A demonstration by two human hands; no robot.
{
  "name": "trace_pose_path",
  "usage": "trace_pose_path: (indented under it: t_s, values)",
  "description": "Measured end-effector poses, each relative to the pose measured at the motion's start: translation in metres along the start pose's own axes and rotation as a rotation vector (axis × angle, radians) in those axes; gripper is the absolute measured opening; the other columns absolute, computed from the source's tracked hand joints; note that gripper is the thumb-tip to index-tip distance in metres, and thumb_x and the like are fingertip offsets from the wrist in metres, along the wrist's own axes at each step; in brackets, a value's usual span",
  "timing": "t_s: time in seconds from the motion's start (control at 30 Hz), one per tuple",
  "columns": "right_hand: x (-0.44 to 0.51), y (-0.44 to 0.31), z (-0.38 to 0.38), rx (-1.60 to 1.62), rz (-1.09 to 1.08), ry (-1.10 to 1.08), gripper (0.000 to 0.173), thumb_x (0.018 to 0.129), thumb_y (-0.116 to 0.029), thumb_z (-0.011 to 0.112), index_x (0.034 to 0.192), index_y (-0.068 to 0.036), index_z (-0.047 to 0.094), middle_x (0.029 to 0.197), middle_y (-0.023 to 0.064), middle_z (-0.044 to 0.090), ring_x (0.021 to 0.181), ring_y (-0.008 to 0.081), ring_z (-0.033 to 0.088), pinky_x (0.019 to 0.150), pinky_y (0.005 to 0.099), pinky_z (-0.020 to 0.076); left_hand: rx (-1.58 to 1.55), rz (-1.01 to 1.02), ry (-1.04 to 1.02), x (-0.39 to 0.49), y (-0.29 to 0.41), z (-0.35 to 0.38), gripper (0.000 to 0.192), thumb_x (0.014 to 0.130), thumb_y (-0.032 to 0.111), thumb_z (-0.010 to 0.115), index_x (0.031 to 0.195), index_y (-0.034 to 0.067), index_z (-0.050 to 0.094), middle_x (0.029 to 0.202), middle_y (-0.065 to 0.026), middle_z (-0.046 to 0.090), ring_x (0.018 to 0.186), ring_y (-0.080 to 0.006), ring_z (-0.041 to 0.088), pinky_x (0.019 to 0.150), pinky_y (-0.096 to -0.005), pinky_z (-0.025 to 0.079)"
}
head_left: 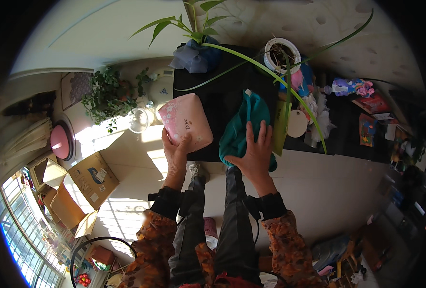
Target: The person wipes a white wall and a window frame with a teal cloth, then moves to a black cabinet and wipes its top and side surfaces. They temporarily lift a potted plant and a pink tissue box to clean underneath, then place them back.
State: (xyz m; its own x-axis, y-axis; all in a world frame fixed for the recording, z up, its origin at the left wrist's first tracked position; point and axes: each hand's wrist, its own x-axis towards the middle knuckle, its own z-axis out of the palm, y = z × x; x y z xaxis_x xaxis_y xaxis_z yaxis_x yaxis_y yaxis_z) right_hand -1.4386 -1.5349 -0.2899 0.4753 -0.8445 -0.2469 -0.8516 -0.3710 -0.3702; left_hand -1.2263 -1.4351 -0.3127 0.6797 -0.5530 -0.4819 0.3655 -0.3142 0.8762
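Note:
A pink cosmetic pouch (189, 124) printed with small white flowers and the Dove name is gripped by my left hand (177, 151). My thumb lies across its near face, while the fingers wrap its left side and are partly hidden. To the right, my right hand (255, 153) holds a bunched teal cloth item (240, 126), fingers spread over its front. A small white tag shows at the cloth's far end. Both things are at the near side of a glossy black tabletop (231, 79). Whether the cloth rests on it, I cannot tell.
A plant in a blue wrapped pot (195, 55) and a white flowerpot (281, 55) stand at the back; long leaves arch over the table. A yellow-green flat item (280, 126) sits right of the cloth. An opened cardboard box (94, 176) lies on the floor at left.

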Motion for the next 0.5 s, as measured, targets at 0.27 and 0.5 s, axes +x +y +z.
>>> trace_pose_path:
  t_s: [0.27,0.5]
  values:
    - [0.066,-0.031,0.015,-0.022,0.130,-0.034,0.094,0.073,-0.024,0.078,0.154,-0.011,0.033,0.161,0.0228,0.022,0.135,0.0511,0.036,0.091,0.0597,0.0507,0.003,-0.058,-0.122,-0.001,-0.004,-0.037,0.106,0.084,0.037,0.081,0.158,-0.004,0.017,0.148,-0.0218,0.042,0.133,-0.0279,0.045,0.113,-0.0387,0.038]
    - [0.144,-0.035,0.008,-0.089,0.097,-0.012,0.087,0.077,-0.028,0.074,0.152,-0.008,0.036,0.158,0.0247,0.029,0.132,0.0471,0.042,0.092,0.0546,0.0557,-0.116,-0.070,-0.146,-0.003,0.000,-0.040,0.106,0.082,0.031,0.082,0.159,-0.002,0.016,0.148,-0.0200,0.044,0.134,-0.0280,0.046,0.114,-0.0399,0.038]
